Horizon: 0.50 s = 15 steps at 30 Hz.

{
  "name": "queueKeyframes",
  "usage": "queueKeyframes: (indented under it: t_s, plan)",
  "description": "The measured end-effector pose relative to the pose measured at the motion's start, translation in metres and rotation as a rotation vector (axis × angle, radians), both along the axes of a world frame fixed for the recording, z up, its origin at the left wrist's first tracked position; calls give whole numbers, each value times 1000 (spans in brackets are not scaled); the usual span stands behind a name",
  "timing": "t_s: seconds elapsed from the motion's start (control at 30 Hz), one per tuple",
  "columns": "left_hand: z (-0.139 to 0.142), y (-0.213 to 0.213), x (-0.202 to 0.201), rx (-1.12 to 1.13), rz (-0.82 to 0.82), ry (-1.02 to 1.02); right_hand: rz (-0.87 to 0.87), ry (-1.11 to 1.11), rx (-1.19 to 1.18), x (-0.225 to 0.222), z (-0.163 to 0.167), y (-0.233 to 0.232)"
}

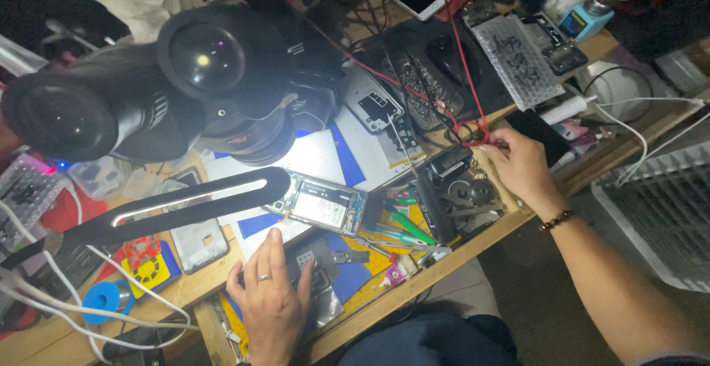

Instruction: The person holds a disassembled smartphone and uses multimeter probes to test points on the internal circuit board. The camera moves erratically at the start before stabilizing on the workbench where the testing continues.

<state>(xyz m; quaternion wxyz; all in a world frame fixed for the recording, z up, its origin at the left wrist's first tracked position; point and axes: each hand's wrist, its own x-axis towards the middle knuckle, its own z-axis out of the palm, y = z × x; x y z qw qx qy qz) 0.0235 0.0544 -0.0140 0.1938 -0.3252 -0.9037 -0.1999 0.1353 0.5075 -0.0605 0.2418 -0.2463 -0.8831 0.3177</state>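
Pinching thin, limp red wire [464, 131] at centre right, right hand [521, 165]; left hand [272, 299] spread flat near fragile opened smartphone [325, 205], best held by edges.

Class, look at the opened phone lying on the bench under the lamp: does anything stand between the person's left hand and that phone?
Nothing visible does. The left hand rests flat on the bench with its fingertips just below the opened phone, and only bare mat shows between them. The black lamp arm lies to the phone's left, not across that gap.

I see a bare wooden bench edge [473, 244], a matt black plastic lamp arm [185, 203], glossy microscope lenses [203, 55], and an opened phone [325, 205] showing shiny metal.
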Motion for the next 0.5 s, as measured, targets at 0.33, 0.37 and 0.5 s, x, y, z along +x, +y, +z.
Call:
queueKeyframes:
  t_s: [0.33,0.37,0.5]
  plan:
    - [-1,1,-6,5,7,9,-27,-41,-36,-8,31,-9]
    - [0,0,-6,4,7,3,0,-30,46,-9,32,-10]
    - [0,0,-7,6,7,-3,103,25,238,-13,34,-7]
